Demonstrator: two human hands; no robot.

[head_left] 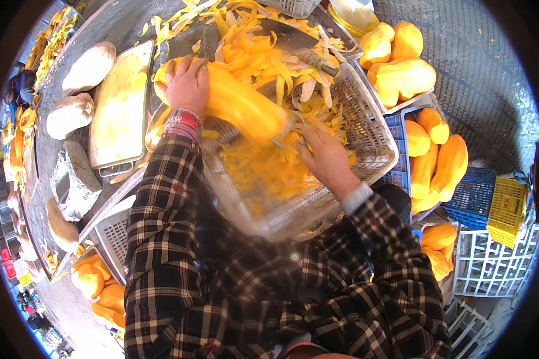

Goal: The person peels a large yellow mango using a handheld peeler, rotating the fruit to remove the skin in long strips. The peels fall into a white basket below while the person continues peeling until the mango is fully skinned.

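Observation:
A peeled orange squash [247, 107] lies slanting over a plastic basket [370, 130] that holds heaped orange peelings [269, 170]. On its upper left end rests my left hand [188, 85], fingers curled over the top. My right hand [325, 157] is closed around a peeler [300, 130], partly hidden by the fingers, at the squash's lower right end. Beyond the squash, a broad-bladed knife [289, 36] with a wrapped handle lies among more peel strips.
Left of the squash are a cutting board [121, 103], unpeeled pale squashes [90, 67] and a stone block [81, 179]. Crates with peeled squashes [449, 166] stand on the right. A blue basket [469, 193] and a yellow basket [507, 208] are farther right. Another crate [114, 229] sits lower left.

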